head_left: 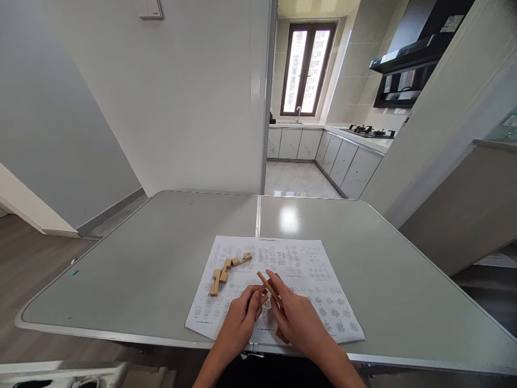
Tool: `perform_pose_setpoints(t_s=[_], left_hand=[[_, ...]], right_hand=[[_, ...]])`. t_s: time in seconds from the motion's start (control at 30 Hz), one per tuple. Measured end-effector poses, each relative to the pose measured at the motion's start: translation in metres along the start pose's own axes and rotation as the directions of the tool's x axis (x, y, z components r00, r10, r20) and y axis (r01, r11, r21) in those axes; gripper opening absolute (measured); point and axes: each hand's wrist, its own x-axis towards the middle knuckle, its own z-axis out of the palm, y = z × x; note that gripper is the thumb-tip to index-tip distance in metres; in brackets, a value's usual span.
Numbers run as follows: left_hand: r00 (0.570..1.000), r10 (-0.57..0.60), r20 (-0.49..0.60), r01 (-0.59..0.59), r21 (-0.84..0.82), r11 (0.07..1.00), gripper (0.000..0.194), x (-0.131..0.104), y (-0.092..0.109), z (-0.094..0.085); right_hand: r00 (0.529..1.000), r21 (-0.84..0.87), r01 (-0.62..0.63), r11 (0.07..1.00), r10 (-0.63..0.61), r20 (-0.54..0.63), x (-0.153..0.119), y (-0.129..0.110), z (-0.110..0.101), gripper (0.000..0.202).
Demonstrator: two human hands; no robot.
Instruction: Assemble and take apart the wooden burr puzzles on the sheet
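Wooden pieces (265,282) between the fingers (281,286)

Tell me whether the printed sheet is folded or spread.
Spread: the printed sheet lies open on the table, all four corners in view, with wooden pieces resting on it.

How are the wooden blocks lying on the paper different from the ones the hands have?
The loose blocks rest on the paper in a crooked line; the held pieces are bunched between the left hand and right hand. The loose blocks are uncovered, while fingers partly hide the held pieces. Both look brown and wooden.
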Motion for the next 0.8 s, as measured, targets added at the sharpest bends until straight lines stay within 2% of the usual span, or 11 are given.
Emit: perform_pose_setpoints(t_s=[0.17, 0.27, 0.4, 0.57, 0.8], left_hand=[[0.998, -0.042, -0.043, 0.037, -0.106, 0.994, 0.045, 0.002, -0.005, -0.001], [0.997, -0.062, -0.049, 0.053, -0.167, 0.985, 0.047, 0.003, -0.009, 0.000], [0.995, -0.088, -0.057, 0.072, -0.239, 0.968, 0.049, 0.005, -0.007, 0.000], [0.993, -0.106, -0.061, 0.085, -0.277, 0.957, 0.053, 0.005, -0.001, -0.001], [0.995, -0.087, -0.057, 0.071, -0.240, 0.968, 0.055, 0.006, -0.006, 0.001]], right_hand=[[0.993, 0.129, -0.090, 0.988, 0.099, -0.070, -0.024, 0.010, -0.005, 0.069], [0.999, 0.096, -0.047, 0.994, 0.049, -0.020, -0.040, 0.020, -0.013, 0.069], [0.998, 0.070, 0.003, 0.998, -0.008, 0.066, -0.049, 0.031, -0.023, 0.055], [0.999, 0.105, -0.003, 0.995, -0.002, 0.049, -0.049, 0.038, -0.026, 0.026], [0.998, 0.147, -0.042, 0.988, 0.034, 0.057, -0.048, 0.034, -0.024, 0.016]])
